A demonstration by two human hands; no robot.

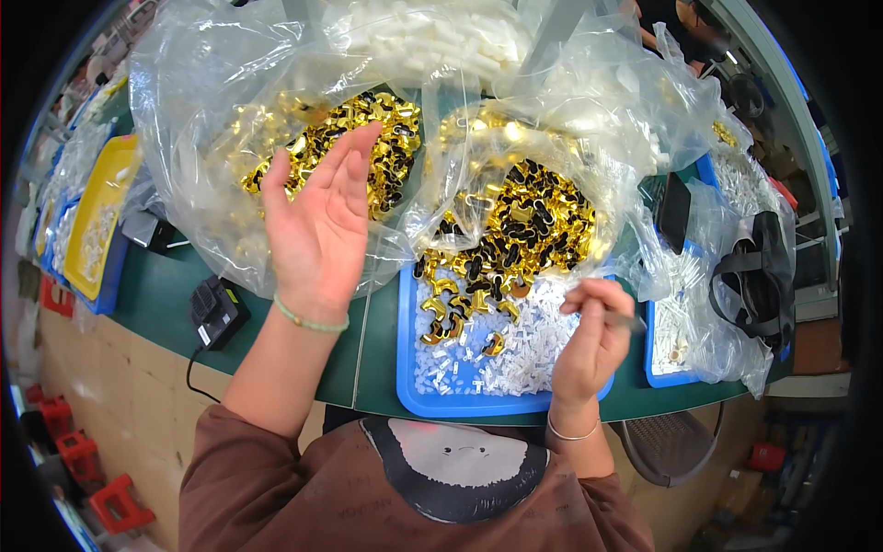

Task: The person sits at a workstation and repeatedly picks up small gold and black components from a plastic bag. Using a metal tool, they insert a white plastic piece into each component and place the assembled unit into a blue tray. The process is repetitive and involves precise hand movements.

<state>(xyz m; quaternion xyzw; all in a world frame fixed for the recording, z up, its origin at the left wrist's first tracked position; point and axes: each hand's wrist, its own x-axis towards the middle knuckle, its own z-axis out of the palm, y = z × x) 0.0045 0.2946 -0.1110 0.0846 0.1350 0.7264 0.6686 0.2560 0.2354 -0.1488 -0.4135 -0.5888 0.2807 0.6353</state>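
My left hand (322, 221) is raised over the left clear plastic bag (198, 120), palm turned up and fingers spread, with nothing visible in it. Small shiny gold-and-black curved parts (395, 156) are heaped in that bag. Over the right edge of a blue tray (406, 368), my right hand (591, 345) has its fingers closed around a slim grey tool (627, 321), blurred and mostly hidden. Small white plastic pieces (515, 354) cover the tray's bottom. More gold-and-black parts (543, 221) spill from a second bag onto its far end.
A black power adapter (218, 313) with a cable lies left on the green table (267, 354). Farther left stands a yellow tray (103, 198). Right are another blue tray (671, 377) of white pieces and a black bag (759, 285). White parts (432, 41) fill bags at the back.
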